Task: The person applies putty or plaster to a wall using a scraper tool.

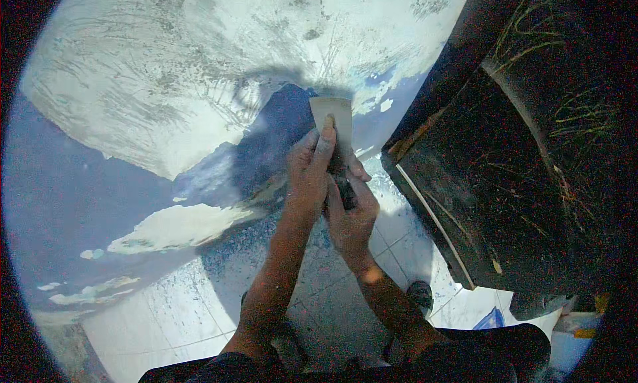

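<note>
Both bare hands grip one wide-bladed scraper (343, 134) in front of a wall (149, 99). My left hand (306, 159) lies along the blade with its thumb pressed flat on the face. Lower down, my right hand (358, 201) is wrapped around the dark handle, which is partly hidden by the fingers. The blade's wide edge points up at the wall, near a boundary of blue paint (279, 114); whether it touches cannot be told. Above, the wall is bare, whitish and scratched, and pale patches (174, 228) break up the blue below.
A large dark, scratched panel (478, 198) stands close on the right, its corner near the wall. White floor tiles (164, 303) below carry blue paint flakes. A dark round object (419, 294) and a blue piece (491, 319) lie at lower right.
</note>
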`<state>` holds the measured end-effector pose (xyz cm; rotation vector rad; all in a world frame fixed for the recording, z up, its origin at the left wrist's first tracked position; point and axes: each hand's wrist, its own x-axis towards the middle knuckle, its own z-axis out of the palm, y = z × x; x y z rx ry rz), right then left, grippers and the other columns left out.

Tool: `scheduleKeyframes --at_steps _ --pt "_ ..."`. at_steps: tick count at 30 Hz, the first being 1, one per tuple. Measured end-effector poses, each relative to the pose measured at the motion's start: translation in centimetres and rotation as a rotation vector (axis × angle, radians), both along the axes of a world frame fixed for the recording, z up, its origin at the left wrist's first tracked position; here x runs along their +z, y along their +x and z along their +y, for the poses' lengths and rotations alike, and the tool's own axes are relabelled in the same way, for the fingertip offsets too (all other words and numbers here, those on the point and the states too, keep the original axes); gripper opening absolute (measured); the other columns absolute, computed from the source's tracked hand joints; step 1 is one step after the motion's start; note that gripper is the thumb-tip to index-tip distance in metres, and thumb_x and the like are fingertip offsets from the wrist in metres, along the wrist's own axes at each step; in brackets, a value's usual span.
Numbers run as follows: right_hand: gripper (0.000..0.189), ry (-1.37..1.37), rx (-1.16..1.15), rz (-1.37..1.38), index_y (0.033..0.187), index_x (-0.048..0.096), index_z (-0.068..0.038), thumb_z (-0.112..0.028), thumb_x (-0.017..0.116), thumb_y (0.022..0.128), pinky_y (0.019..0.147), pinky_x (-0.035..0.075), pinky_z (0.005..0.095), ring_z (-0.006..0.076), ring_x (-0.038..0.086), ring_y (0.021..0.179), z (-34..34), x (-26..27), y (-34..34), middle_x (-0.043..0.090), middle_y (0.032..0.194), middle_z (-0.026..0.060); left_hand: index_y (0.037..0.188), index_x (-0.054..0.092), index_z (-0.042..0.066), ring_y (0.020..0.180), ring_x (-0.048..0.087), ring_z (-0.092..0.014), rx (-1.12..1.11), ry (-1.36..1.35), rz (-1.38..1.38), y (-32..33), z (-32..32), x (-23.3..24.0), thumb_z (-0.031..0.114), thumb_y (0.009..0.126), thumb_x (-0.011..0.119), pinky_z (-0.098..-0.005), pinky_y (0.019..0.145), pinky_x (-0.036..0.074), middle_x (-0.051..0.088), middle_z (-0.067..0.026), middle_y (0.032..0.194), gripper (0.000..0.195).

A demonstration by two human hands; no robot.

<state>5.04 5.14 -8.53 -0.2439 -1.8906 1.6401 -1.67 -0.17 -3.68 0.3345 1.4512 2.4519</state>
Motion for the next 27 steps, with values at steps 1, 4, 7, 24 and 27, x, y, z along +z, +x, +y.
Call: scheduleKeyframes --at_steps 1,4,7,24,27 --pt "0.024 -0.021 -0.012 0.065 0.106 0.061 0.005 -0.01 0.063 0.088 0.068 0.048 0.0246 0.0124 0.058 0.078 -0.6 0.7 0.0 0.063 0.085 0.0101 0.086 0.057 0.002 0.057 0.057 -0.012 0.062 -0.088 0.047 -0.3 -0.4 0.1 0.035 0.098 0.048 -0.0256 0.054 0.046 0.059 -0.0055 0.066 0.036" --pt "0.036 0.127 -0.077 0.124 0.114 0.057 0.006 -0.015 0.065 0.087 0.087 0.048 0.0352 0.0296 0.064 0.097 -0.7 3.7 -0.7 0.065 0.105 0.0209 0.082 0.057 0.002 0.054 0.055 -0.011 0.082 -0.162 0.145 -0.2 -0.5 5.4 0.035 0.097 0.05 -0.0251 0.051 0.044 0.06 -0.0059 0.066 0.037" --pt "0.039 -0.067 0.016 0.067 0.115 0.056 0.006 -0.021 0.062 0.089 0.086 0.047 0.0353 0.0274 0.063 0.091 0.1 7.3 -1.7 0.064 0.103 0.0184 0.078 0.058 0.002 0.052 0.053 -0.009 0.074 -0.179 0.291 -0.7 0.3 10.0 0.035 0.096 0.052 -0.0248 0.049 0.042 0.061 -0.0055 0.067 0.038" --pt "0.036 -0.075 0.367 -0.378 0.128 0.05 -0.012 -0.019 0.057 0.093 0.045 0.035 0.025 0.0069 0.043 0.047 9.6 4.5 1.3 0.049 0.06 0.0003 0.1 0.062 -0.002 0.076 0.051 -0.007 0.148 -0.203 0.171 -0.1 4.6 -3.5 0.024 0.097 0.052 -0.0259 0.065 0.044 0.061 -0.0016 0.083 0.028" --pt "0.039 0.012 0.351 -0.381 0.13 0.05 -0.011 -0.019 0.057 0.093 0.046 0.036 0.0251 0.0064 0.043 0.048 10.5 4.2 1.3 0.049 0.06 0.0005 0.102 0.062 -0.002 0.076 0.067 -0.016 0.151 -0.254 0.216 0.1 4.8 -3.7 0.032 0.099 0.046 -0.0281 0.062 0.056 0.069 -0.0111 0.091 0.038"
